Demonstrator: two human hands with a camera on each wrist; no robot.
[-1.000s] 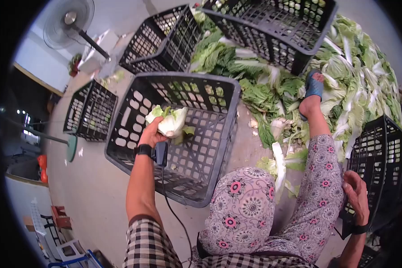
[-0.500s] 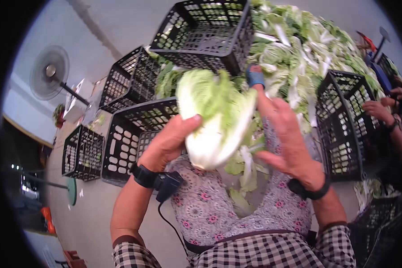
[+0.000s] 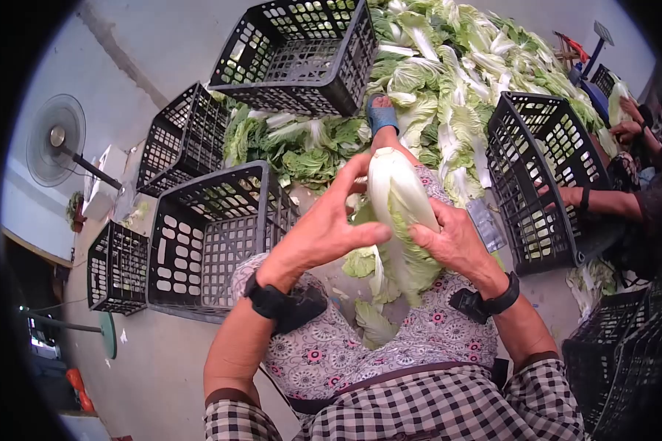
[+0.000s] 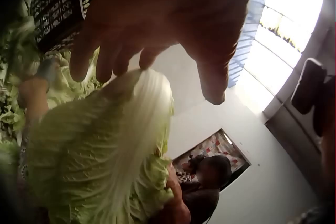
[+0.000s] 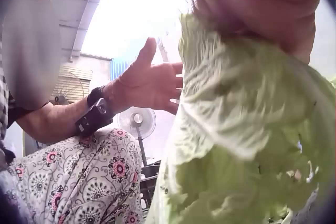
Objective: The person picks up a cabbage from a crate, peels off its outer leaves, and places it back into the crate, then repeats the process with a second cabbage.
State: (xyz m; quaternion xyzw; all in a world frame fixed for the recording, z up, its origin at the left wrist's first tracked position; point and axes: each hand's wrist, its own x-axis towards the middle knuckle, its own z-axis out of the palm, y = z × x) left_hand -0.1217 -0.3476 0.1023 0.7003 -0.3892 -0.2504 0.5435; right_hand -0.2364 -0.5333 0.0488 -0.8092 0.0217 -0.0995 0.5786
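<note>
A napa cabbage [image 3: 399, 209] is held above my lap, its white base up and its leafy end down. My right hand [image 3: 460, 244] grips it from the right side, with the thumb across the leaves. Beside its left side is my left hand [image 3: 324, 229], thumb and fingers spread, fingertips close to the white base. In the left wrist view those straight fingers hang over the top of the cabbage [image 4: 118, 150]. The right wrist view shows ragged, holed outer leaves on the cabbage [image 5: 231, 124], with the open left hand [image 5: 149, 85] facing it.
A large crate [image 3: 221, 253] stands at my left, with smaller crates behind it. Another crate [image 3: 294, 81] sits at the front against a heap of cabbages [image 3: 449, 88]. At right, other people's hands work near a crate [image 3: 541, 184]. Loose leaves [image 3: 375, 323] lie between my legs.
My left hand has brought the cabbage from over the large crate to my lap and released it. My right hand, earlier by my right knee, now grips it; its base has turned upward.
</note>
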